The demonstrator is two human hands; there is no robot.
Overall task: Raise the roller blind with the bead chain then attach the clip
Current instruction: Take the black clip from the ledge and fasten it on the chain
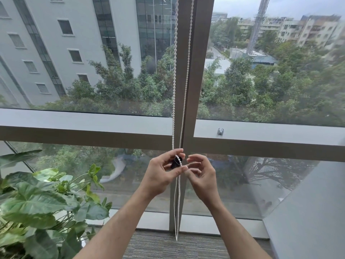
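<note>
A white bead chain (175,75) hangs in two strands along the vertical window post (196,71) and loops down almost to the floor. My left hand (160,174) pinches a small black clip (175,163) against the chain at the level of the lower pane. The chain runs over the clip's front. My right hand (201,174) is just right of the clip with its fingers curled and apart, the fingertips near the chain; I cannot tell whether they touch it. The roller blind itself is out of view above.
A large leafy plant (43,202) fills the lower left. A grey ledge or countertop (309,212) stands at the lower right. A small metal bracket (220,131) sits on the horizontal window rail right of the post. Grey carpet (168,245) lies below.
</note>
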